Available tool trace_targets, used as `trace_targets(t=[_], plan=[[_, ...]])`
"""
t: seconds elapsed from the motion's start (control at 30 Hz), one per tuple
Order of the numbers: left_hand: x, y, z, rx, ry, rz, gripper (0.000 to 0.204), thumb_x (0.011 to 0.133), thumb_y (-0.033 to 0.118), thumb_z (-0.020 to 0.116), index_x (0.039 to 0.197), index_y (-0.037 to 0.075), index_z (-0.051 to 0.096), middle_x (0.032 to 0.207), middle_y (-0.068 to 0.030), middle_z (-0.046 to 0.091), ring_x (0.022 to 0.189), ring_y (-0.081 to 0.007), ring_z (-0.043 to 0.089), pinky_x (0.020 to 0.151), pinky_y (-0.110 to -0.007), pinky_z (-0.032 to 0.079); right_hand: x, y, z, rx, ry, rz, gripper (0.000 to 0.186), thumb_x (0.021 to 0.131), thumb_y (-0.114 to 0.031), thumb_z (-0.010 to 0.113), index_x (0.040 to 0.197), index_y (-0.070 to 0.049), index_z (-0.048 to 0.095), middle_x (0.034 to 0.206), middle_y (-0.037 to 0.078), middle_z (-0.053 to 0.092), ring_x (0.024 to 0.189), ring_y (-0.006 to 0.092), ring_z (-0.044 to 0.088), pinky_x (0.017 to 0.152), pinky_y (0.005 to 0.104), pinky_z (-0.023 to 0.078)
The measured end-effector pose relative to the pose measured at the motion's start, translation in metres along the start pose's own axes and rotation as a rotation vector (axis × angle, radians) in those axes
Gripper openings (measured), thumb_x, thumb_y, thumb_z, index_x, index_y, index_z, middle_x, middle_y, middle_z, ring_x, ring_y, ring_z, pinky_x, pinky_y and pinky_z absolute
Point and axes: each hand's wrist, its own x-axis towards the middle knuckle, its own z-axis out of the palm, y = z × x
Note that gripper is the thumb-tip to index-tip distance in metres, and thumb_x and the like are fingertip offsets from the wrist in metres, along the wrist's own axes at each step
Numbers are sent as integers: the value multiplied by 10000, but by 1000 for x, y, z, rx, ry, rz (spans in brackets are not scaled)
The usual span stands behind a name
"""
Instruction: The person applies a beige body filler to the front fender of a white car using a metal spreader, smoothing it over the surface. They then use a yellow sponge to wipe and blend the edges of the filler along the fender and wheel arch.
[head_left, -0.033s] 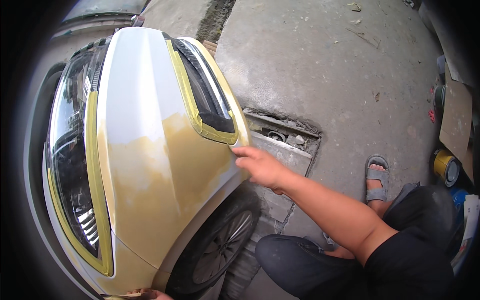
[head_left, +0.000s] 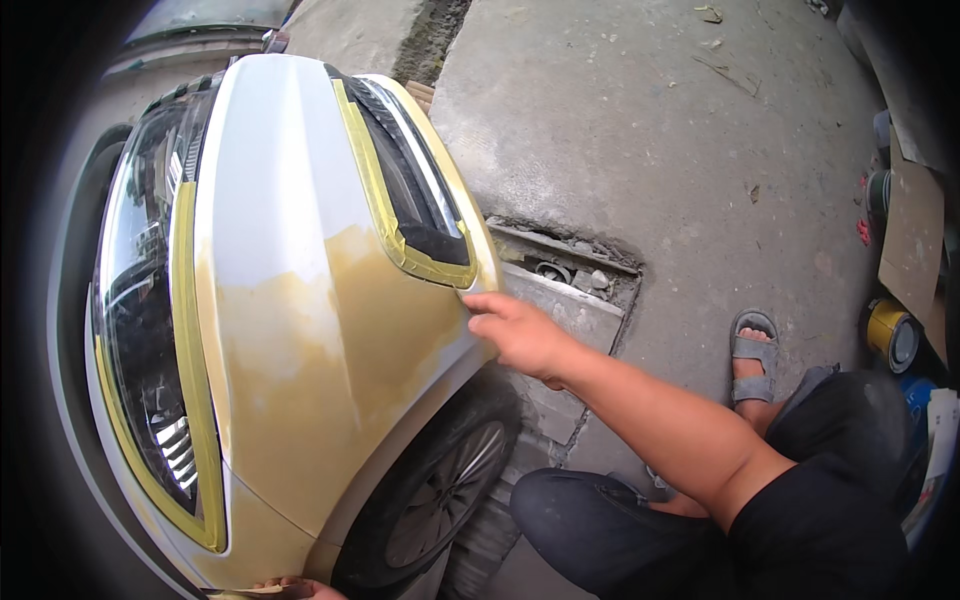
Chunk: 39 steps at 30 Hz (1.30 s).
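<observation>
My right hand [head_left: 520, 340] reaches to the car's panel [head_left: 290, 360], its fingers apart and empty, fingertips at the edge just below a dark opening with chrome trim [head_left: 420, 237], bordered by masking tape [head_left: 420, 272]. The panel is mottled white and yellow-tan, above a dark wheel [head_left: 440, 495]. A glossy lamp [head_left: 145, 300] edged with yellow tape runs down the left. At the bottom edge, my left hand [head_left: 310, 588] is mostly cut off, fingers curled on a thin yellowish sheet [head_left: 245, 594] beside the panel.
My crouched legs and sandalled foot [head_left: 752, 360] are at lower right. Beside them stand a yellow can [head_left: 890, 335], a blue container [head_left: 915, 390] and cardboard [head_left: 910, 230]. A rubble-filled pit [head_left: 590, 270] interrupts the concrete floor [head_left: 680, 150] behind the wheel.
</observation>
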Motion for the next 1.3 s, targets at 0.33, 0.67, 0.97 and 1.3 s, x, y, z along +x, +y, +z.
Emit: trace_targets(t=[0.33,0.67,0.97,1.3], plan=[[-3,-2,1,-14,11,-7,246,812,90,591,1031,8,666,1017,-127,672,951,-228,622,850,-329,493,-6,-40,36,-230,134,-281,523,915,-309,547,1303,42,539,1324,236,540,1237,359,524,1053,383,401],[-3,-5,6,8,69,12,304,812,100,588,1087,-17,644,1081,-141,659,1014,-254,600,917,-361,461,-24,-54,47,-425,73,-476,531,904,-314,542,1315,22,534,1313,224,532,1230,398,487,1066,404,382],[1,-4,-7,3,63,4,283,806,114,606,1055,-14,651,1060,-147,661,991,-257,603,927,-375,457,-21,-32,2,-34,58,-36,490,887,-288,591,1303,-31,574,1230,161,638,1131,261,604,971,348,451],[-1,-4,1,31,22,12,303,809,111,598,1081,-14,643,1076,-145,661,1005,-252,602,925,-375,458,-3,-31,31,-378,170,-450,469,904,-262,568,1280,18,564,1275,194,574,1189,333,536,1033,387,405]])
